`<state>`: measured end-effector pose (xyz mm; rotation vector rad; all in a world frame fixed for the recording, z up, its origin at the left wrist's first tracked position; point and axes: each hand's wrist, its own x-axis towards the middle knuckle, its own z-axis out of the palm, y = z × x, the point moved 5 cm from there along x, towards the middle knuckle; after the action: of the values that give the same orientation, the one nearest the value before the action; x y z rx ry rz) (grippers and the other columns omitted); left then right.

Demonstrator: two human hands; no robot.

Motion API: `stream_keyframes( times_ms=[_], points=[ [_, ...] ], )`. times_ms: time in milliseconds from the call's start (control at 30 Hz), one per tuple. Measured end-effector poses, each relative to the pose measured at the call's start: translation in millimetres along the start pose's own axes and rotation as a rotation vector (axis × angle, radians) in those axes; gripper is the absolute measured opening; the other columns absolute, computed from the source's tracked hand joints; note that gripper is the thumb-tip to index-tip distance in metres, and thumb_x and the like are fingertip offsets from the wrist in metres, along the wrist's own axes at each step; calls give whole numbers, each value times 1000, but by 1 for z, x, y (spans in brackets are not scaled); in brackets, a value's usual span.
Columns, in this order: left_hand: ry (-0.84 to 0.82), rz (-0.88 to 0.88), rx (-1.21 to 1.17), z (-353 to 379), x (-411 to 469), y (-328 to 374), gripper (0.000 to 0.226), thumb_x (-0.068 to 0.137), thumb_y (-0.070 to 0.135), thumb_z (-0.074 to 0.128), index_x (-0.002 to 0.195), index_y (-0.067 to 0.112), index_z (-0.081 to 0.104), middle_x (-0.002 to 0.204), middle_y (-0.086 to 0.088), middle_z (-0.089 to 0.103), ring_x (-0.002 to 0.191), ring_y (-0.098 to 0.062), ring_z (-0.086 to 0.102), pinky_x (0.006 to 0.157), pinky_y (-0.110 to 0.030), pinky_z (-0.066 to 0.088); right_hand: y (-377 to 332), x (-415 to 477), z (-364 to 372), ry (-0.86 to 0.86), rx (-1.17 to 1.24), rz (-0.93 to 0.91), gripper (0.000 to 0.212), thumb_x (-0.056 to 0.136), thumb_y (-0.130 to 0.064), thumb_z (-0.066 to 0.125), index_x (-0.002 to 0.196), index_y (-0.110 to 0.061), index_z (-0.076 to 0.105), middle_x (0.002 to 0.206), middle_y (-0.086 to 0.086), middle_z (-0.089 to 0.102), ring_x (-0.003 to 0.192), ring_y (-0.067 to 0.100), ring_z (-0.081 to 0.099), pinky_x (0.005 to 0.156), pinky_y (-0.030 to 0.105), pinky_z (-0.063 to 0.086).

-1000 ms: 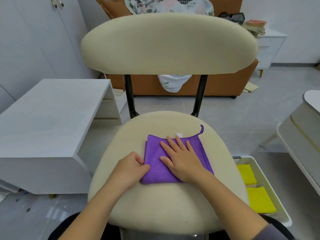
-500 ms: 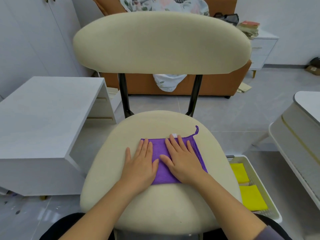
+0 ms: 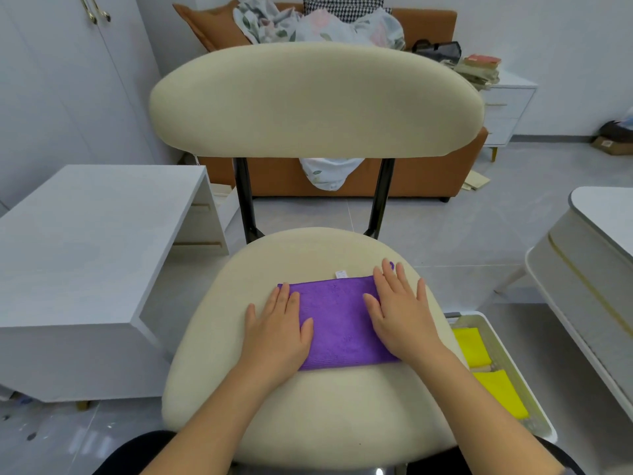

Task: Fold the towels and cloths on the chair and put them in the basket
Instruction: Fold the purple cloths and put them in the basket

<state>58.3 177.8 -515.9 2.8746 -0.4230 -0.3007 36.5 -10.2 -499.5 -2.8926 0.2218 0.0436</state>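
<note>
Head view: left hand (image 3: 277,329) and right hand (image 3: 400,317) lie flat, fingers straight, on the folded purple cloth (image 3: 337,320); smooth outward to set the creases before lifting toward the basket (image 3: 518,373)

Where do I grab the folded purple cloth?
Pinch the left and right ends of the purple cloth, sliding under from either side where the left hand and right hand rest. It lies flat and layered; two-sided support likely keeps the fold.
</note>
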Motion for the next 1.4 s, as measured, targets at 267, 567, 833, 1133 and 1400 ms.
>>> stream_keyframes(
  times_ms=[267,567,833,1133,1400],
  points=[
    [107,-24,-306,-20,21,-17,40,96,35,37,134,21,39,142,2,41,133,-17,34,113,-44,15,-32,-13,-8,-13,83,-30,28,96,-28,37,114,-24,57,112,-6,64,97,20,59,72,29,41],
    [380,-26,-471,-48,7,-28,10,86,13,51,89,21,56,63,5,54,69,-15,53,72,-31,39,-28,-11,-8,-60,66,-172,59,93,-2,29,147,-27,27,157,-9,21,146,12,10,118,40,-2],
    [94,598,-144,-20,-1,9,36,71,50,51,101,32,60,98,18,53,93,-1,47,80,-22,37,-1,-12,-11,-208,42,-179,80,78,14,31,147,-28,28,157,-9,20,146,8,11,119,37,4],
    [240,420,-295,-31,4,3,25,79,31,34,80,19,56,69,6,55,67,-17,47,63,-15,30,10,-19,-4,-192,53,-430,78,85,-10,54,149,-35,18,157,-15,13,146,5,2,114,26,-4],
    [132,418,-673,-51,-6,-16,36,88,45,33,96,26,63,90,13,66,89,-6,61,79,-15,43,7,-20,3,-120,398,-387,49,86,-10,59,129,-31,57,137,-11,54,134,3,39,109,24,33]
  ],
)
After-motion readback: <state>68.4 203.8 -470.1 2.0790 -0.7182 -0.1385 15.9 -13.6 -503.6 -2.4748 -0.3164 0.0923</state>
